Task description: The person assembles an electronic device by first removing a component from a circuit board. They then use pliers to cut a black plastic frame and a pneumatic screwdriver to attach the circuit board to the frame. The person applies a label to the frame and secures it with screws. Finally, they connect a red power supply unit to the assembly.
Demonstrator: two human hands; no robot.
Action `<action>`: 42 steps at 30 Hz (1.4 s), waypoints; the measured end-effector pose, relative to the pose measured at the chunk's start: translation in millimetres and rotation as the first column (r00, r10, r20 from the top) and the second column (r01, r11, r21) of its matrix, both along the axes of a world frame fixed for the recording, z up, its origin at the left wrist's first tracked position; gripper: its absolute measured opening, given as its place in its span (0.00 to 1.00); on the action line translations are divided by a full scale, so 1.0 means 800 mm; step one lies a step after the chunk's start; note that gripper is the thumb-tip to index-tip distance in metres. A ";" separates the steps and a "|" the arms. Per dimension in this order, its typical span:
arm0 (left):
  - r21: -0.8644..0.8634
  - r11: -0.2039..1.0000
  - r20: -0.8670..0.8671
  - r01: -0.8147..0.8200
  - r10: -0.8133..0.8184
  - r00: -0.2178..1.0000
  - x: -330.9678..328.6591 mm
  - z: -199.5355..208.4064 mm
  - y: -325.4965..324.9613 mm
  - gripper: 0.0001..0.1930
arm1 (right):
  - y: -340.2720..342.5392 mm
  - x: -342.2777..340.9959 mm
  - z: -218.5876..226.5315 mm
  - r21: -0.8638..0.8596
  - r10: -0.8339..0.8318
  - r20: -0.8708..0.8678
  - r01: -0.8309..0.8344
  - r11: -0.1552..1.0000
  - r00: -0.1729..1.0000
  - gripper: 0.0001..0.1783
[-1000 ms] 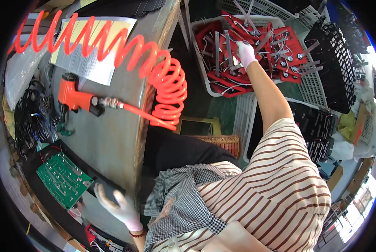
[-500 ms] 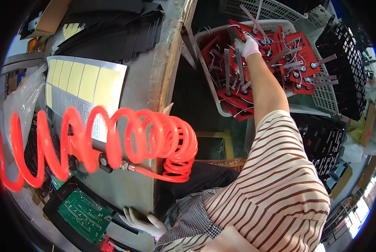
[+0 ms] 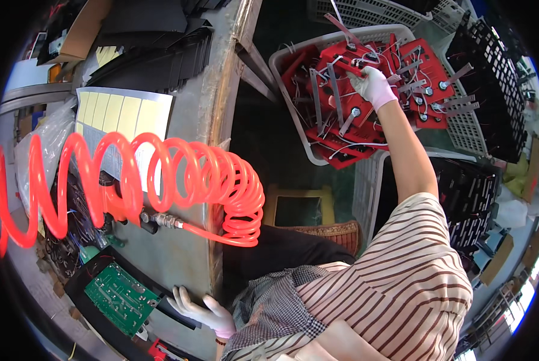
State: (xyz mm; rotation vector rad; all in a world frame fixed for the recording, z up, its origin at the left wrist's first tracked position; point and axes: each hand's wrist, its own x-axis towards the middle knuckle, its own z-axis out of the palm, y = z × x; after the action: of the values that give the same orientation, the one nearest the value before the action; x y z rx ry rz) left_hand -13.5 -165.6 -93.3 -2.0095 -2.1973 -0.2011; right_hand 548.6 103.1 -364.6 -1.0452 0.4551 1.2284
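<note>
My right hand (image 3: 373, 86), in a white glove, reaches into a pale plastic basket (image 3: 293, 135). Its fingers are closed on the edge of a red panel (image 3: 346, 66) in the heap; part of the grip is hidden. Around it lie several red panels (image 3: 426, 72) with metal strips, bolts and white wires. My left hand (image 3: 200, 310), gloved too, rests on the workbench edge with its fingers apart. Beside it lies a green circuit board (image 3: 122, 298) in a black curved housing (image 3: 80, 283).
A coiled red air hose (image 3: 221, 174) hangs across the workbench (image 3: 188, 253). Farther back lie a sheet of yellow labels (image 3: 122, 114) and stacked black sheets (image 3: 155, 60). A stool (image 3: 323, 231) stands under the bench side. More crates (image 3: 462, 123) stand at the right.
My right hand has drawn back slightly and to the right, with a red panel's edge in its fingers. The view has shifted a little. My left hand stays at the bench edge.
</note>
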 end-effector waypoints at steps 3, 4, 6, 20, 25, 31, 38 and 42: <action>0.009 1.000 -0.013 0.019 -0.019 1.000 -0.002 -0.002 0.005 0.28 | 0.007 0.009 -0.047 0.151 0.098 0.069 -0.108 0.983 0.993 0.15; 0.014 1.000 -0.010 0.014 -0.014 1.000 -0.001 -0.003 0.000 0.28 | 0.018 -0.007 -0.026 0.049 0.152 0.168 -0.163 0.985 0.974 0.15; 0.025 1.000 -0.004 0.013 -0.013 1.000 0.001 -0.002 -0.002 0.28 | 0.040 -0.012 -0.015 0.007 0.168 0.167 -0.171 0.985 0.972 0.13; 0.020 1.000 0.008 -0.015 0.014 1.000 0.000 -0.004 0.001 0.32 | 0.068 -0.035 0.031 -0.057 0.382 0.188 -0.378 0.924 0.905 0.08; 0.001 0.999 0.009 -0.032 0.032 0.999 0.003 -0.002 0.000 0.32 | -0.002 -0.070 0.107 0.188 0.402 -0.005 -0.394 0.900 0.915 0.07; 0.019 1.000 0.012 -0.019 0.019 1.000 0.003 0.002 0.002 0.30 | -0.077 -0.147 0.154 0.241 0.292 0.082 -0.303 0.922 0.953 0.08; 0.061 0.997 0.004 0.054 -0.055 0.999 -0.010 -0.005 -0.003 0.27 | -0.180 -0.209 0.240 0.210 0.252 0.437 -0.370 0.905 0.863 0.15; 0.052 0.996 0.044 0.069 -0.072 0.996 -0.012 0.002 -0.006 0.27 | -0.240 -0.238 0.292 0.307 0.239 0.631 -0.520 0.797 0.738 0.18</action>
State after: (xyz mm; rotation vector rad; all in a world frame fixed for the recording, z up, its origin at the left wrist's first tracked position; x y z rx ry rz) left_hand -23.0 -170.0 -91.7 -2.0767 -2.1271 -0.3115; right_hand 357.8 -89.0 -130.9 -1.0427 -0.5499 1.2310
